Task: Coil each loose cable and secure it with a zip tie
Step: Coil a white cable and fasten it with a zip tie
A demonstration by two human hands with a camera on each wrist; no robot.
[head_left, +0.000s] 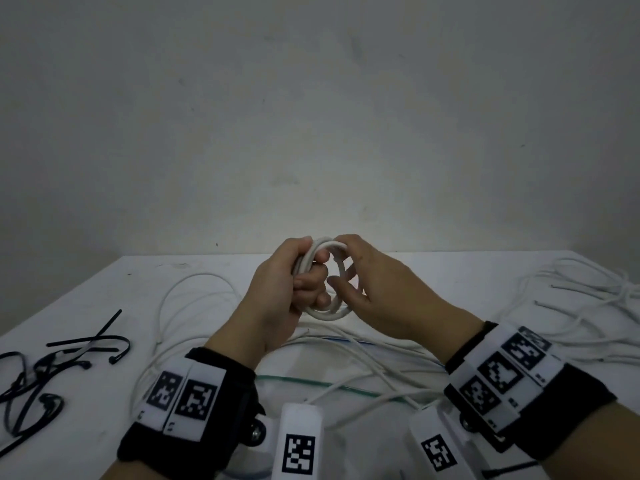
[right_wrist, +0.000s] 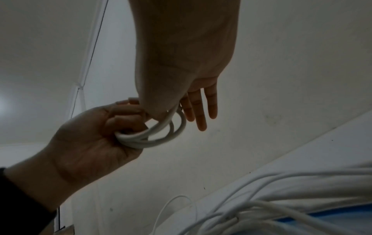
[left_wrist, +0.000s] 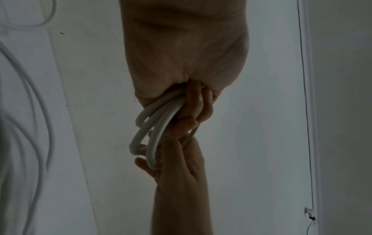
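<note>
A thick white cable coil (head_left: 325, 315) of a few loops is held above the table between both hands. My left hand (head_left: 310, 275) grips the coil's left side, fingers curled through the loops. My right hand (head_left: 341, 261) pinches the coil's upper right side between thumb and forefinger, its other fingers held out straight. The left wrist view shows the left hand (left_wrist: 181, 63) closed over the coil (left_wrist: 145, 132), with the right hand (left_wrist: 177, 167) reaching in from below. The right wrist view shows the right hand (right_wrist: 191, 98), the coil (right_wrist: 173, 133) and the left hand (right_wrist: 96, 132).
Several black zip ties (head_left: 86, 341) lie at the left of the white table (head_left: 104, 299). Loose white cables (head_left: 194, 306) sprawl under the hands, and another tangle (head_left: 588, 296) lies at the right. A clear plastic bag (head_left: 311, 381) lies near the front edge. A wall stands close behind.
</note>
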